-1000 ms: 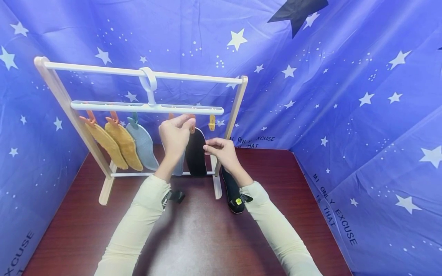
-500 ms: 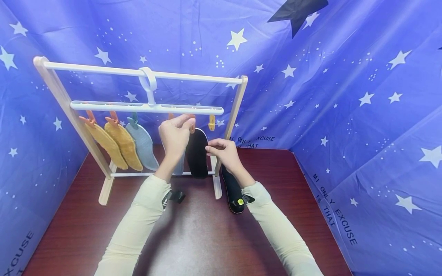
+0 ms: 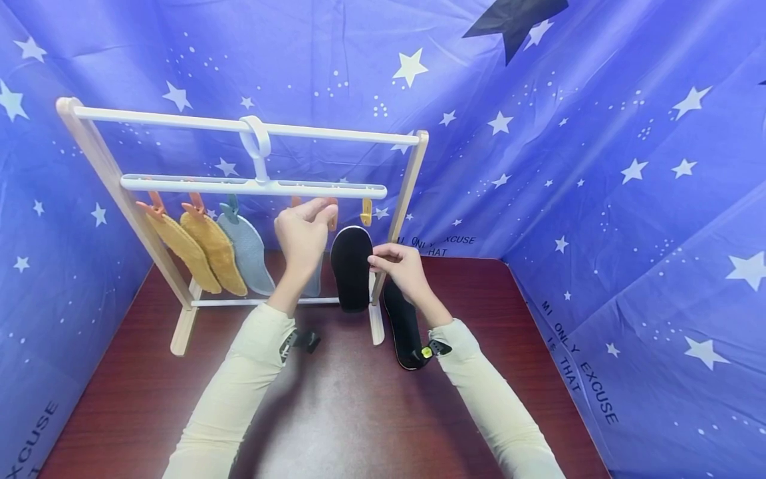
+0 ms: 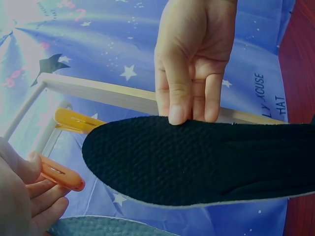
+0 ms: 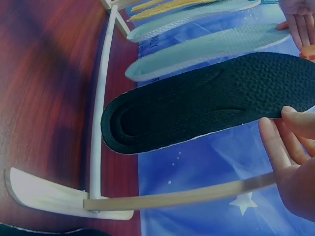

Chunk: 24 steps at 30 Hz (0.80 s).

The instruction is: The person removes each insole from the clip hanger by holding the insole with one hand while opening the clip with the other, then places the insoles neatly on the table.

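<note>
A black insole (image 3: 352, 269) hangs upright in front of the rack, its side edge pinched between thumb and fingers of my right hand (image 3: 399, 269). At the hanger bar (image 3: 197, 184), my left hand (image 3: 301, 233) pinches an orange clip (image 4: 61, 173). A gap shows between that clip and the top of the black insole in the left wrist view. To the right on the bar, a yellow clip (image 3: 366, 211) hangs with nothing in it. Behind my left hand a grey-blue insole (image 5: 211, 49) hangs, partly hidden in the head view.
Two yellow insoles (image 3: 214, 256) and another grey-blue insole (image 3: 248, 256) hang from clips on the left. The wooden rack (image 3: 407, 186) stands on a dark red table (image 3: 479, 313). A second black insole (image 3: 402, 329) lies by its right foot, under my right wrist.
My right hand has moved right with the black insole, away from the orange clip and clear of the grey-blue insole. My left hand has stayed at the clip.
</note>
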### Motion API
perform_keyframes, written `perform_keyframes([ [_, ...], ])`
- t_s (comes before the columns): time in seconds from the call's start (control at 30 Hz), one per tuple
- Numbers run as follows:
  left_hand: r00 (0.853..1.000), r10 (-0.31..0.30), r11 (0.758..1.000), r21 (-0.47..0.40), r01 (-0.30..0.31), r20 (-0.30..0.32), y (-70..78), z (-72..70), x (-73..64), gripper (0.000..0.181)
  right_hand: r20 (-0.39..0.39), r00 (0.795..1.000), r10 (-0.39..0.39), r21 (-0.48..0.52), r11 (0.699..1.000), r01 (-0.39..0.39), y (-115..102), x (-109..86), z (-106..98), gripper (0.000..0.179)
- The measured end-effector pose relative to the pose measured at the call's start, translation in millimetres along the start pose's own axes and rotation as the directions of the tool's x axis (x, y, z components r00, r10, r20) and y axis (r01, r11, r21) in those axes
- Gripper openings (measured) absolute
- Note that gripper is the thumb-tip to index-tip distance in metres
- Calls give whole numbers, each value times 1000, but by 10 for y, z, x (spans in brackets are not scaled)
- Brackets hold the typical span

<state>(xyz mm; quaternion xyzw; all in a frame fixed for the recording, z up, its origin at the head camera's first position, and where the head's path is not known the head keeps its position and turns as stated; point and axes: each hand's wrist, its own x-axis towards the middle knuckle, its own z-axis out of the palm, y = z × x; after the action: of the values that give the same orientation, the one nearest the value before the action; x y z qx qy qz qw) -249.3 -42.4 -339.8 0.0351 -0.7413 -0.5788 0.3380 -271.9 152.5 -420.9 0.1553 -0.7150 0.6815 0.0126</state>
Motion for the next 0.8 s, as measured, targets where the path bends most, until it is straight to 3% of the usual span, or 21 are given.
perform_keyframes([
  [0.5, 999, 48, 999, 23, -49, 24, -22, -20, -5, 15, -57, 998, 28, 10, 1000, -28, -21, -13, -243, 17],
  [0.8, 999, 40, 999, 36, -40, 20, -48, -28, 2, 18, -62, 998, 27, 19, 999, -26, -57, -5, -428, 9],
])
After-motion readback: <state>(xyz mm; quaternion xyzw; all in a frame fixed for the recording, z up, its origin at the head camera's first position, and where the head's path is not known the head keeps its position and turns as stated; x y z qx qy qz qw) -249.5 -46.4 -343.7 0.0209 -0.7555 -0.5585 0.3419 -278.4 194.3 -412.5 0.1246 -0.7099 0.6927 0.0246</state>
